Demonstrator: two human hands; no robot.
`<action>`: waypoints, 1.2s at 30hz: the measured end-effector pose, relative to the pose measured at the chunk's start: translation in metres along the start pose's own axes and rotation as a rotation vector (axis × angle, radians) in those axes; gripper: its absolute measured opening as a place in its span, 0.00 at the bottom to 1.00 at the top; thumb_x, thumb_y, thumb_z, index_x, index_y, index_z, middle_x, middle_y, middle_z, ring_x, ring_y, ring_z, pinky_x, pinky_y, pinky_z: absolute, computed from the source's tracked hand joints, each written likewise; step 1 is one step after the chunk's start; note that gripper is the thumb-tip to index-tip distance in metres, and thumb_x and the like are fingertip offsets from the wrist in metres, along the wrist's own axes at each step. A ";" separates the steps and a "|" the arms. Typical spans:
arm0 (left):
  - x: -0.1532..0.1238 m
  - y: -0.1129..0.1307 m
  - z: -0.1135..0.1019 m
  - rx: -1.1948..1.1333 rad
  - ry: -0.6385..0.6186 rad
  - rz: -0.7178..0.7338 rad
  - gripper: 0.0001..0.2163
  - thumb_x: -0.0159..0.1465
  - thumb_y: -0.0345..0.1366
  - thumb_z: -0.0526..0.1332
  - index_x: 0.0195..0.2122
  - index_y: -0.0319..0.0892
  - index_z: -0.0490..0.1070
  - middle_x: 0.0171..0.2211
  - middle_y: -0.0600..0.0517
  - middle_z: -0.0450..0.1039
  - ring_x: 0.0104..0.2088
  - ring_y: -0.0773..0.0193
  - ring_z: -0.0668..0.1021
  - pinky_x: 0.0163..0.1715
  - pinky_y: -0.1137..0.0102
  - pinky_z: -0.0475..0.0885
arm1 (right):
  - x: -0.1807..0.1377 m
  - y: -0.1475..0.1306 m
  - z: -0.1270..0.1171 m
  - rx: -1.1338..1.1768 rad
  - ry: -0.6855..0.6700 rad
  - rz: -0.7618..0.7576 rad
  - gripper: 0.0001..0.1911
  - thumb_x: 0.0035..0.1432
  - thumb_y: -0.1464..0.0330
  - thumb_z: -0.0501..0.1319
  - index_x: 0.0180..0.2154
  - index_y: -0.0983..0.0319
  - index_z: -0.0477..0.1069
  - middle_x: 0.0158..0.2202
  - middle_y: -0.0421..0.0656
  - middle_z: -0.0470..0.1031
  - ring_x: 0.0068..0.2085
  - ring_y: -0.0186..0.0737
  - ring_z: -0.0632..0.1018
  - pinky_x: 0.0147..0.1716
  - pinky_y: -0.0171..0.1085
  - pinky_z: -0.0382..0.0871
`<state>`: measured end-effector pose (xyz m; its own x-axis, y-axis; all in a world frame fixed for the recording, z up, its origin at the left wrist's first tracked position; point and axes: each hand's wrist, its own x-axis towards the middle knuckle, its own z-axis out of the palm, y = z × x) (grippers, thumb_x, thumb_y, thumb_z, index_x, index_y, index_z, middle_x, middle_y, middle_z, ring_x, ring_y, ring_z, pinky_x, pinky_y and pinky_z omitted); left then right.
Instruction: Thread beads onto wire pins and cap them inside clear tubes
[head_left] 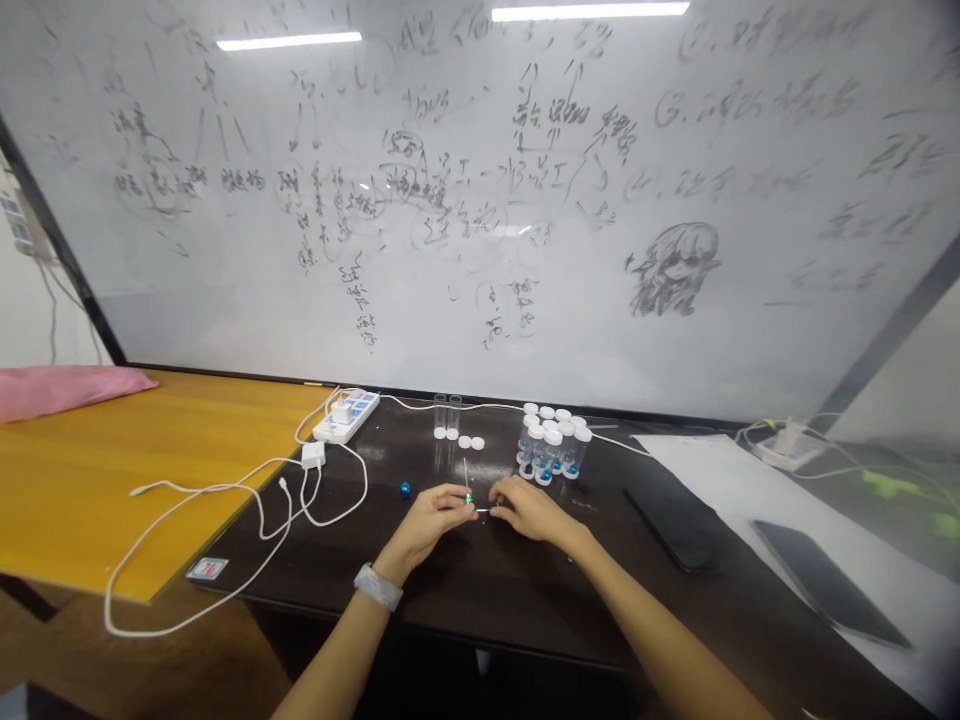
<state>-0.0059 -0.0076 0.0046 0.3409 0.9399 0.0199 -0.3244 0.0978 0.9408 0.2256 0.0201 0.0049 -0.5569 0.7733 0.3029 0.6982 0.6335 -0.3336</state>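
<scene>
Near the middle of the dark table, my left hand [435, 518] pinches a small shiny green ball [469, 499] between thumb and fingers. A thin pale strand [466, 470] rises from beside the ball. My right hand [531, 510] is closed around the end of a thin metal rod [483, 511], which reaches across to my left fingertips. Whether rod and ball touch cannot be made out. To the left of my left hand lies a small shiny blue ball [405, 489]. Beyond my hands are two loose white caps [471, 442] and two clear tubes [448, 415] standing on white caps.
Several white-capped clear vials [551, 450] with blue bits inside cluster at the back right. Right of them lie a black phone [671, 530], white paper [720, 475] and a grey phone [831, 582]. White cables [262, 490] and a power strip [347, 415] occupy the left.
</scene>
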 end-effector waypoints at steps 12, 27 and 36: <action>0.001 -0.002 -0.002 0.000 0.040 0.027 0.21 0.46 0.37 0.78 0.40 0.38 0.78 0.29 0.50 0.80 0.36 0.58 0.83 0.45 0.66 0.73 | 0.011 -0.015 0.010 0.311 0.232 0.042 0.08 0.68 0.71 0.53 0.42 0.60 0.71 0.34 0.42 0.76 0.35 0.40 0.76 0.37 0.36 0.68; 0.002 -0.004 -0.003 0.004 0.047 0.056 0.20 0.47 0.35 0.78 0.40 0.38 0.78 0.30 0.48 0.82 0.36 0.58 0.83 0.45 0.66 0.74 | 0.005 -0.041 0.006 0.161 0.340 -0.077 0.07 0.66 0.69 0.59 0.36 0.59 0.75 0.33 0.42 0.77 0.37 0.41 0.74 0.44 0.40 0.66; 0.001 -0.003 -0.002 0.013 0.046 0.052 0.19 0.47 0.35 0.78 0.40 0.38 0.78 0.30 0.48 0.82 0.36 0.58 0.83 0.45 0.66 0.74 | 0.005 -0.042 0.006 0.152 0.337 -0.076 0.06 0.65 0.71 0.59 0.35 0.58 0.74 0.33 0.41 0.77 0.38 0.41 0.75 0.43 0.39 0.67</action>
<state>-0.0064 -0.0064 0.0010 0.2825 0.9578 0.0532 -0.3291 0.0447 0.9432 0.1905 -0.0024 0.0153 -0.4075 0.6881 0.6004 0.5718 0.7049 -0.4197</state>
